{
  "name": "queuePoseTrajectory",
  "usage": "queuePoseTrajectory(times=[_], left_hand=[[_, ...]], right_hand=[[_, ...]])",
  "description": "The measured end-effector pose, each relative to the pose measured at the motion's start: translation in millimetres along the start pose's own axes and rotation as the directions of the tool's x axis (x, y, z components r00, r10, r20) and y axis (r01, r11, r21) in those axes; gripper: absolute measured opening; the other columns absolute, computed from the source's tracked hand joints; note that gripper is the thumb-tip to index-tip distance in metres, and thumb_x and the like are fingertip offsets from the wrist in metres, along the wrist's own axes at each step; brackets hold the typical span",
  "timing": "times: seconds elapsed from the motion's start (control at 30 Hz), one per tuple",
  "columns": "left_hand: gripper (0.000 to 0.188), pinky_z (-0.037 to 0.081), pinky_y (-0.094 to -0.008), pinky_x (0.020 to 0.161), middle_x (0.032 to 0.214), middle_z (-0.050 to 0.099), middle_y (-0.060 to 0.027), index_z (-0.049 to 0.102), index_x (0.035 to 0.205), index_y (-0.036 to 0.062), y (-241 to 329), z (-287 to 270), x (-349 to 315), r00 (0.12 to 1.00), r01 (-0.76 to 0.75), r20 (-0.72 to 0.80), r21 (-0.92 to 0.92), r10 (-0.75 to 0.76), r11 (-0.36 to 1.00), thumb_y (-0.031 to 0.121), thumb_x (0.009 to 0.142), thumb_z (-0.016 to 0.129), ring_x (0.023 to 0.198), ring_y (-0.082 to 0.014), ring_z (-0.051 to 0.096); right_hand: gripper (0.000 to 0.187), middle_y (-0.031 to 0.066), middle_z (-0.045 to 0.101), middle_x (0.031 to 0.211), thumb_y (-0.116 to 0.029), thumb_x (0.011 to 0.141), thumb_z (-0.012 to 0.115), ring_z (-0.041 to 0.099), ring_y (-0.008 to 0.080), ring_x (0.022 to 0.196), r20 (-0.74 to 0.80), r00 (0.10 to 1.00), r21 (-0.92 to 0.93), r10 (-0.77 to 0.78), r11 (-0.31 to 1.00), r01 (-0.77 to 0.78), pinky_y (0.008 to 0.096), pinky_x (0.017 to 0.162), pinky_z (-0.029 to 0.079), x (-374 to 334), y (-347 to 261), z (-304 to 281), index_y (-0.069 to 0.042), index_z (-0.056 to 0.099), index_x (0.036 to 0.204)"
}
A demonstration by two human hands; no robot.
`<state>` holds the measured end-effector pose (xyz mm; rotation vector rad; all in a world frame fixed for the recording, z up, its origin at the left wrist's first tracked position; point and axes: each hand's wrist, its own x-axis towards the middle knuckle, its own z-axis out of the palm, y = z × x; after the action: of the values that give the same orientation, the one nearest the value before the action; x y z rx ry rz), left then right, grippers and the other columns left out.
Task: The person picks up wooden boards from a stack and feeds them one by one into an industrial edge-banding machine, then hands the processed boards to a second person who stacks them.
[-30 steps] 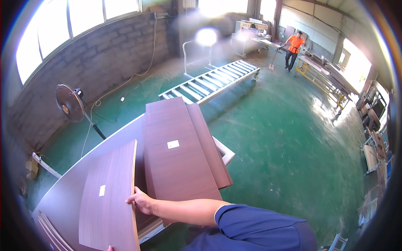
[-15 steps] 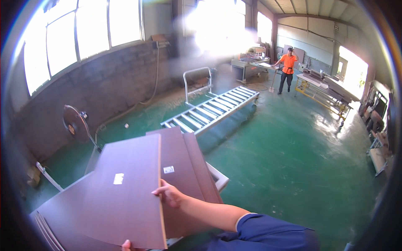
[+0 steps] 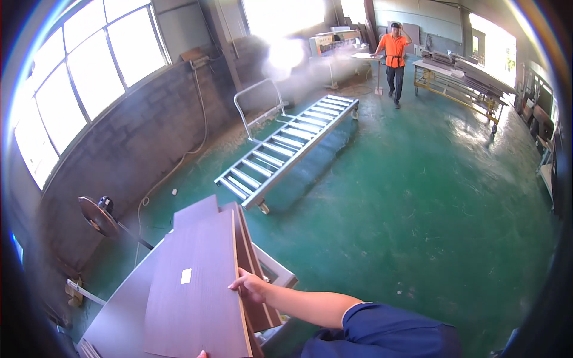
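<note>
A brown wood-grain board [image 3: 197, 298] with a small white label slants in front of me, over other boards. My right hand [image 3: 252, 287] grips its right edge, thumb on the top face and fingers round the side. At the near edge of the same board only a fingertip or thumb tip of my left hand [image 3: 203, 354] shows; the rest is below the picture. More brown boards [image 3: 246, 238] lie under and beyond the held one. A paler panel surface [image 3: 122, 298] extends to its left.
A roller conveyor [image 3: 286, 143] on wheels stands ahead, with a metal handrail [image 3: 261, 110] beside it. A round fan [image 3: 98, 216] stands at left. A person [image 3: 394, 59] in an orange shirt is at the far right, near a yellow-framed cart [image 3: 456, 89] stacked with boards. Green floor [image 3: 388, 227] spreads right.
My view has shifted, so the conveyor and fan sit differently. The held board has turned and now covers most of the boards beyond it. Both hands stay on it.
</note>
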<state>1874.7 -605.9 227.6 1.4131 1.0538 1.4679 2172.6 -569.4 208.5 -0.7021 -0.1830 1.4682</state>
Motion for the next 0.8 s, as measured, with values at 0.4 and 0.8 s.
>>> queuePoseTrajectory(times=[0.4, 0.8], left_hand=[[0.052, 0.045, -0.0504, 0.102, 0.127, 0.058, -0.0193, 0.051, 0.132, -0.0058, 4, 23, -16, 0.69, 0.679, 0.125, -0.452, -0.713, 0.578, 0.02, 0.087, 0.055, 0.119, -0.0358, 0.056], [0.043, 0.047, -0.0428, 0.097, 0.121, 0.066, -0.014, 0.059, 0.123, 0.0024, -57, 3, 0, 0.742, 0.593, 0.209, -0.648, -0.636, 0.479, 0.028, 0.088, 0.056, 0.111, -0.0275, 0.061]], right_hand=[[0.06, 0.0083, 0.059, 0.101, 0.0, 0.079, 0.067, 0.061, 0.0162, 0.09, -0.042, 0.996, -0.24, 0.082, 0.967, -0.089, 0.0313, 0.071, 0.051, 5, -28, -36, -0.01, 0.044, 0.134], [0.057, 0.0126, 0.063, 0.104, -0.008, 0.081, 0.069, 0.064, 0.0213, 0.091, -0.367, 0.894, -0.617, -0.256, 0.786, -0.029, 0.0351, 0.074, 0.054, 40, -6, -46, 0.001, 0.046, 0.133]])
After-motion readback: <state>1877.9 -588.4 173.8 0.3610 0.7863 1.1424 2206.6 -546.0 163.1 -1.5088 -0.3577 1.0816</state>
